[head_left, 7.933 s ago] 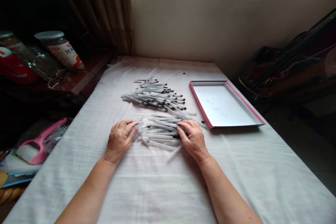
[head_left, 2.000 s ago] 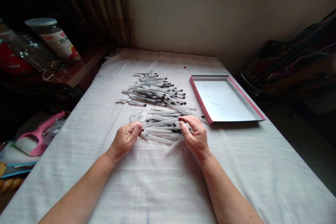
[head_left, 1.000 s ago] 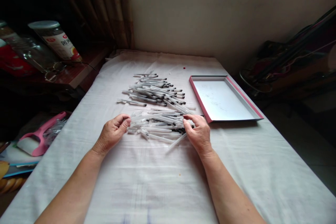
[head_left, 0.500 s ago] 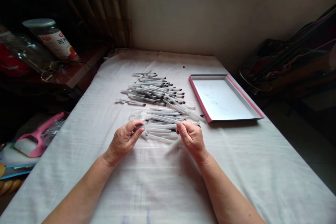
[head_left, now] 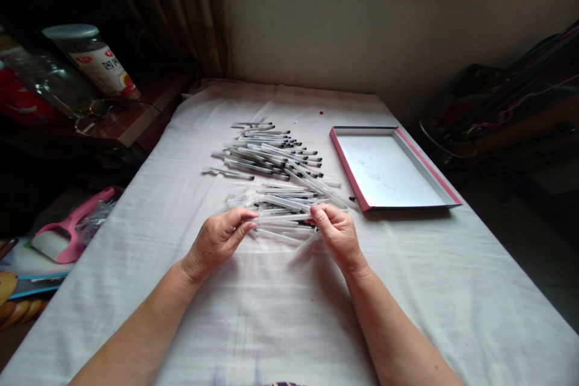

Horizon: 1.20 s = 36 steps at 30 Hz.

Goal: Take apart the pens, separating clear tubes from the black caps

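Near pile, left hand, right hand pinching tube

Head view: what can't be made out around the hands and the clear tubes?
All in the head view.
1. What the left hand pinches: its curled fingers cover it.
2. Right end of the clear tube: hidden inside the right hand.
3. Count of the far pile of tubes: overlapping, too small.
4. Jar label: too small, dim.
5. Clutter right of the tray: dark, cut by the frame edge.
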Each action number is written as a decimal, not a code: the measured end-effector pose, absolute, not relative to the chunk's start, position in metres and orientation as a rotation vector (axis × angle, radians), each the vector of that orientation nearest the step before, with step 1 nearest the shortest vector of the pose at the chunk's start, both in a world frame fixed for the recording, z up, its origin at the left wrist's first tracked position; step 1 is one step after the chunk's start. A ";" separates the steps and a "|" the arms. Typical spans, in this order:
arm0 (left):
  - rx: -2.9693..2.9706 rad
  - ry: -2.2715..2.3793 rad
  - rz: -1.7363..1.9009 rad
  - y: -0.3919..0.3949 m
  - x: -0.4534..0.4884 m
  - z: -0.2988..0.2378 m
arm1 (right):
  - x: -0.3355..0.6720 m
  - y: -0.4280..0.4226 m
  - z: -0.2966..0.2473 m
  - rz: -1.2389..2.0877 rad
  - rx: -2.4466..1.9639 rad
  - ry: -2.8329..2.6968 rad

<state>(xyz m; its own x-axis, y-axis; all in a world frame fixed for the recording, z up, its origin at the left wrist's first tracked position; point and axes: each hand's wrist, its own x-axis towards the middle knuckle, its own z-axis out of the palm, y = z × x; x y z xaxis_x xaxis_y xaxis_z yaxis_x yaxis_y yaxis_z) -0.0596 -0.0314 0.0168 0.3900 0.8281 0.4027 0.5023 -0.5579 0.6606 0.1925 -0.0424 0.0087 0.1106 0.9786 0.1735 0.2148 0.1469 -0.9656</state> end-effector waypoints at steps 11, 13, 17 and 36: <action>2.222 1.264 1.207 -0.033 -0.061 0.021 | 0.192 -0.046 0.016 0.860 -1.293 -1.732; 2.228 1.282 1.221 -0.033 -0.061 0.022 | 0.193 -0.046 0.018 0.925 -1.272 -1.672; 2.257 1.229 1.257 -0.033 -0.060 0.022 | 0.195 -0.046 0.018 1.013 -1.256 -1.470; 1.904 1.378 1.083 -0.027 -0.070 0.018 | 0.204 -0.050 0.026 0.790 -1.152 -1.283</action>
